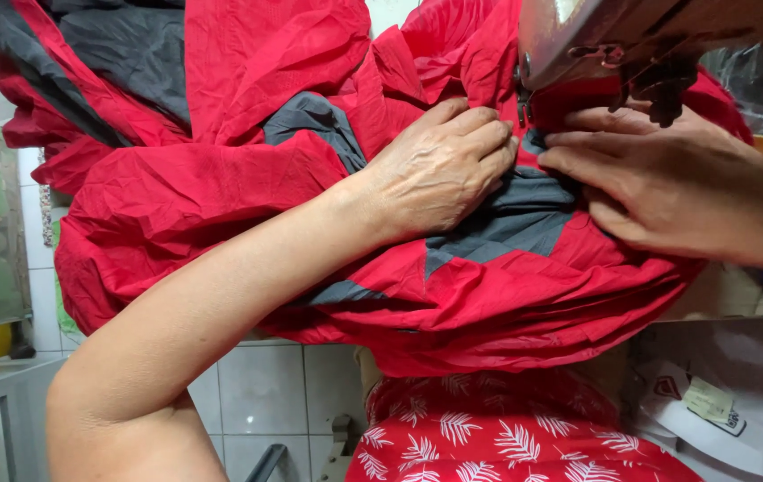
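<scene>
Both hands were down on the garment point(220, 192), a big bundle of red crinkled fabric with grey panels, heaped across the middle of the view and spilling far left and over the near edge. The left hand point(439, 165) lay flat on top of it, palm down, fingers point(479, 143) together and stretched toward the right, pressing the red cloth just where it met a grey panel point(511, 219). The forearm ran in from the near left, bare, crossing over the red folds.

The right hand point(667, 192) came in from the right edge, also flat, its fingers point(578, 161) held together and pointing left, resting on the grey panel. The fingertips of the two hands sat just beside each other, nearly touching, with a narrow strip of grey fabric between them. Neither hand gripped anything; both simply pressed the cloth flat.

Right above the fingertips hung the sewing machine head point(631, 40), worn grey-brown metal, filling the far right corner. Its presser-foot area point(524, 107) sat just over the seam between the hands, though the needle itself was too hidden to make out.

Nearer in, below the bundle, a red cloth with white leaf print point(497, 437) covered the person's lap. Pale floor tiles point(265, 384) showed at the near left, and a white bag with labels point(721, 402) lay at the near right
</scene>
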